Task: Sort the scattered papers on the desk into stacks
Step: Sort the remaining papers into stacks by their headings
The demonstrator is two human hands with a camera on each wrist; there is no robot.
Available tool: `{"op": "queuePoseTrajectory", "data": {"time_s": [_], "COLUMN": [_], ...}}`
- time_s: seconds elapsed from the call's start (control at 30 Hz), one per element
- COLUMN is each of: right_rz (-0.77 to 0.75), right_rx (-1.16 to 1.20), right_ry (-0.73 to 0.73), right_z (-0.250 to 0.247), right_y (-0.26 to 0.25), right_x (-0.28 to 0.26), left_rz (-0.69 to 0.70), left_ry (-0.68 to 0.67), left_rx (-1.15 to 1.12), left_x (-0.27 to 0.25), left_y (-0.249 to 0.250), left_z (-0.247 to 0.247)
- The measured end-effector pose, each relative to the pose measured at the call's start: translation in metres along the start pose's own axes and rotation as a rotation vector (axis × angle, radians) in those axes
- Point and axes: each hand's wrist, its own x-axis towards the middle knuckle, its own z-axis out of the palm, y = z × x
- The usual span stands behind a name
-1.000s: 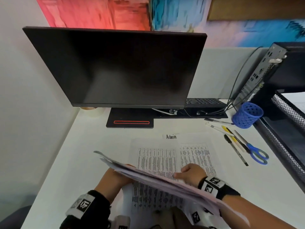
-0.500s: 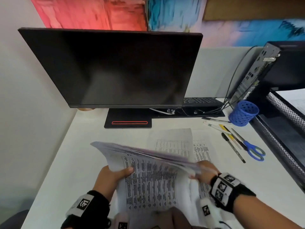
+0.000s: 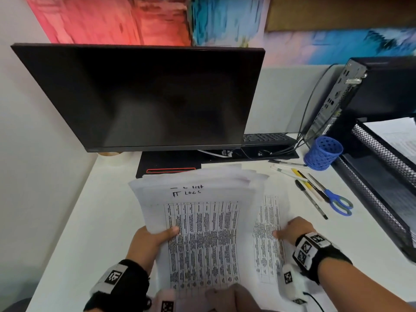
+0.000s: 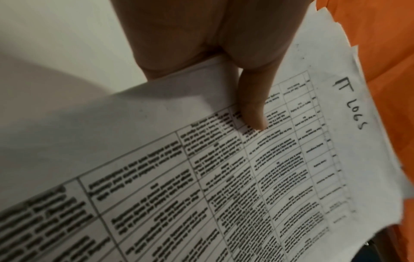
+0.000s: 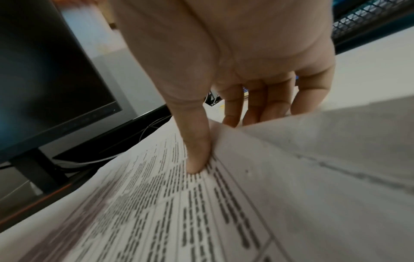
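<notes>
Two hands are on paper, close to the camera. Left hand (image 3: 150, 240) grips a fanned bundle of papers (image 3: 202, 221) at its left edge, thumb (image 4: 252, 109) pressed on the printed table of the top sheet, the other fingers hidden underneath. That top sheet carries handwriting, "IT LOGS" (image 4: 349, 104), above the grid of text. The bundle is tilted up off the white desk (image 3: 90, 221), its far edges splayed out in layers.

Right hand (image 3: 292, 229) is just beside it, pinching the right edge of a single printed sheet (image 3: 267, 239) that lies on the desk partly under the bundle; the right wrist view shows the thumb (image 5: 197, 156) on top of the print and the fingers curled under the lifted margin.

Further out on the right, several pens (image 3: 301, 179) and blue-handled scissors (image 3: 337, 202) lie loose on the desk. Beyond them a blue mesh pen cup (image 3: 323, 153) stands next to a black mesh tray (image 3: 382, 158) with white paper in its upper tier. At the back, a dark monitor (image 3: 139, 97) on its black stand, a keyboard (image 3: 265, 138) tucked behind it, and a black computer case (image 3: 351, 93) with cables.
</notes>
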Motion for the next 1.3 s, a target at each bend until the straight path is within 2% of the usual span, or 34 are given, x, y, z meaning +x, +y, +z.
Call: {"op": "queuePoseTrajectory", "data": {"time_s": [0.1, 0.23, 0.33, 0.43, 0.53, 0.63, 0.73, 0.8, 0.97, 1.1, 1.2, 1.23, 1.3], "right_rz": [-0.065, -0.133, -0.206, -0.289, -0.326, -0.41, -0.501, -0.578, -0.69, -0.651, -0.614, -0.628, -0.736], "right_rx": [0.061, 0.448, 0.436, 0.487, 0.774, 0.99, 1.235, 1.316, 1.296, 1.214, 1.273, 1.273, 1.123], "right_ry": [0.023, 0.0, -0.042, -0.01, -0.002, -0.062, -0.198, -0.275, -0.428, -0.33, -0.321, -0.305, -0.211], "right_z": [-0.003, 0.002, -0.002, -0.015, -0.035, -0.056, -0.07, -0.075, -0.088, -0.096, -0.103, -0.106, -0.112], "right_y": [0.001, 0.011, 0.016, 0.02, 0.026, 0.032, 0.032, 0.029, 0.025, 0.028, 0.035, 0.038, 0.041], "right_x": [-0.002, -0.001, -0.001, -0.001, -0.002, -0.003, -0.001, -0.002, -0.013, -0.014, -0.015, -0.016, -0.02], "left_rz": [0.005, -0.007, 0.016, 0.035, 0.051, 0.057, 0.093, 0.102, 0.171, 0.26, 0.328, 0.339, 0.356], "left_ry": [-0.003, 0.004, -0.005, 0.012, 0.023, 0.017, -0.005, -0.009, 0.022, 0.057, 0.132, 0.162, 0.21], "left_rx": [-0.008, -0.027, -0.05, -0.081, -0.117, -0.197, -0.242, -0.225, -0.186, -0.084, -0.019, -0.018, -0.02], "left_x": [0.0, 0.0, 0.0, -0.001, -0.003, -0.004, -0.006, -0.008, -0.014, -0.018, -0.026, -0.028, -0.033], "left_y": [0.0, 0.002, 0.001, 0.004, 0.009, 0.016, 0.026, 0.033, 0.049, 0.053, 0.054, 0.055, 0.057], "left_z": [-0.002, -0.002, 0.002, 0.013, 0.028, 0.045, 0.067, 0.083, 0.117, 0.132, 0.145, 0.15, 0.161]}}
